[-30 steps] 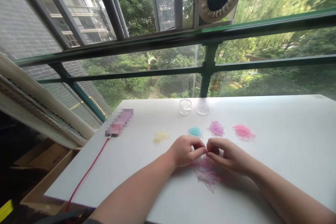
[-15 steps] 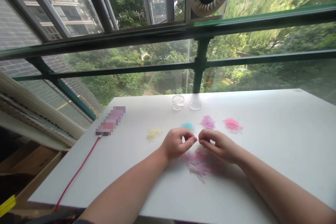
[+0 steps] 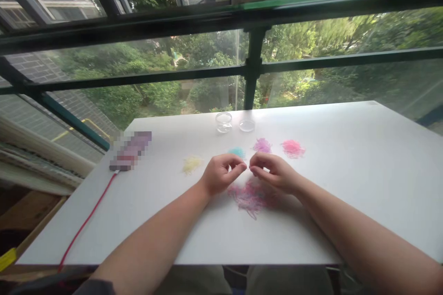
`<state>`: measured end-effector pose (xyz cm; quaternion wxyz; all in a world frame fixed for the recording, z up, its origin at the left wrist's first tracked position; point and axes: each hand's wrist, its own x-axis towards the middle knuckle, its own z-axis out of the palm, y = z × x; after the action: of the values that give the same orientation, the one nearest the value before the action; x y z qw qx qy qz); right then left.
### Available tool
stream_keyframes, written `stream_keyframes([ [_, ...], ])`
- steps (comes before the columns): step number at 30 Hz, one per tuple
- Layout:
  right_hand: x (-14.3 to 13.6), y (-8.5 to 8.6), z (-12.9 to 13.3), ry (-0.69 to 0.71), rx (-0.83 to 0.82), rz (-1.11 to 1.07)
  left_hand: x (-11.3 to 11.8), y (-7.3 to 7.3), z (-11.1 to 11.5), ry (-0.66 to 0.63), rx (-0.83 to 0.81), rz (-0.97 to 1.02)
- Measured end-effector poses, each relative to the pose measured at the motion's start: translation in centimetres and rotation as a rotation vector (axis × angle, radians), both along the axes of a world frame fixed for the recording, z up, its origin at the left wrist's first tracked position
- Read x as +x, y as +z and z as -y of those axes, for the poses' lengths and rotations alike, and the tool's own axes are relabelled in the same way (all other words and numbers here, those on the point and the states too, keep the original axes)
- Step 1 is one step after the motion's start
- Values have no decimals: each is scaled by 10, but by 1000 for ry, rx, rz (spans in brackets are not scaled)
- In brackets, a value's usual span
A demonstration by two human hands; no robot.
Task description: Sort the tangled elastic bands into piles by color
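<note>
My left hand (image 3: 221, 174) and my right hand (image 3: 277, 173) hover close together above a mixed pile of thin pink, purple and bluish strands (image 3: 249, 198), which look like tiny rubber bands. Each hand pinches thumb against forefinger, the fingertips a narrow gap apart. Whatever is between them is too small to make out. Just beyond the hands lie sorted little heaps: a yellow heap (image 3: 192, 164), a teal heap (image 3: 237, 152), a purple heap (image 3: 262, 145) and a pink heap (image 3: 293, 148). My right forearm partly shades the mixed pile.
A clear round container (image 3: 224, 123) and a clear shallow lid or dish (image 3: 247, 125) stand at the white table's (image 3: 138, 221) far edge. On the left lies a pixelated phone-like object (image 3: 131, 151) with a red cable (image 3: 88, 219). Green railing (image 3: 254, 64) and windows rise behind.
The camera view has tilted down, so everything sits higher in the picture and the table's near edge shows. Both hands keep their pinch over the pile, the fingertips very slightly farther apart.
</note>
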<state>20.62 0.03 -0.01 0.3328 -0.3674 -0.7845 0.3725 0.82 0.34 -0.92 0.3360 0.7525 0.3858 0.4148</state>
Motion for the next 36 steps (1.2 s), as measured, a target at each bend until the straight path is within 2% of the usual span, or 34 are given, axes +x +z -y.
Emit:
stream_keyframes([
  [8, 0, 1, 0, 13, 3, -60, -2, -1, -1, -11, -8, 28],
  [14, 0, 2, 1, -28, 23, -37, -1, 1, 0, -28, -8, 3],
  [29, -1, 1, 1, -15, 85, -10, 0, 2, 2, -74, 38, -58],
  [36, 1, 2, 1, -2, 87, 2, -3, 3, 1, -57, 53, -18],
])
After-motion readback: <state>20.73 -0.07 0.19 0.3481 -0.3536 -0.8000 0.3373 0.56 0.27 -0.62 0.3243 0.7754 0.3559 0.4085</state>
